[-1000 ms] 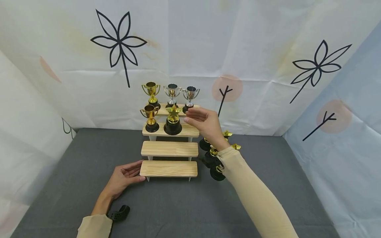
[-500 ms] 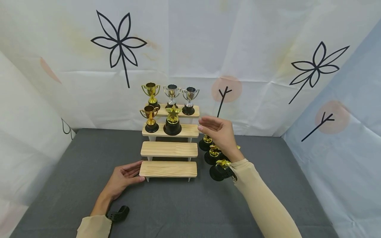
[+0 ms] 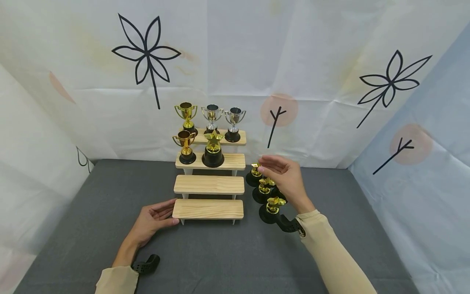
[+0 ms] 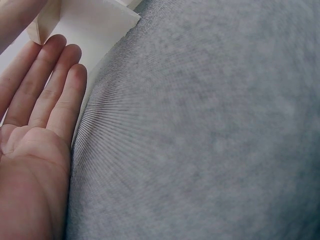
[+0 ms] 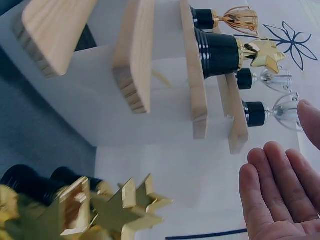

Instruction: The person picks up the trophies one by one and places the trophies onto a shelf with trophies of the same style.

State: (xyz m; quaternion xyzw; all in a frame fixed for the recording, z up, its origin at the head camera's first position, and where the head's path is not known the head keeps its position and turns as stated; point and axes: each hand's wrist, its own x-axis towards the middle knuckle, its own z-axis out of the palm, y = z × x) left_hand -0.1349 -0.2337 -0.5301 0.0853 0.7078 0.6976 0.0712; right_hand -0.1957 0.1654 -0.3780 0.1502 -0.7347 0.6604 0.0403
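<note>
A four-legged-looking wooden display stand point(image 3: 208, 209) rises in stepped planks. My left hand point(image 3: 148, 222) rests at the left end of its lowest plank, fingers straight in the left wrist view. On the top plank stand a gold cup trophy point(image 3: 186, 112) and two silver ones, including the right silver cup trophy point(image 3: 235, 116). The plank below bears a bronze-gold cup trophy point(image 3: 185, 139) and a black-based star trophy point(image 3: 213, 157). My right hand point(image 3: 288, 179) hovers over the star trophies point(image 3: 271, 205) right of the stand, holding nothing; its fingers are extended in the right wrist view.
A grey cloth point(image 3: 227, 261) covers the table. Patterned white fabric point(image 3: 235, 49) hangs behind, with more fabric at both sides. Each wrist carries a black strap mount, such as the left mount point(image 3: 147, 264). Several star trophies stand close together, partly hidden by my right hand.
My right hand has left the right silver cup trophy on the top plank and moved right and down to the star trophies. The left hand has stayed put.
</note>
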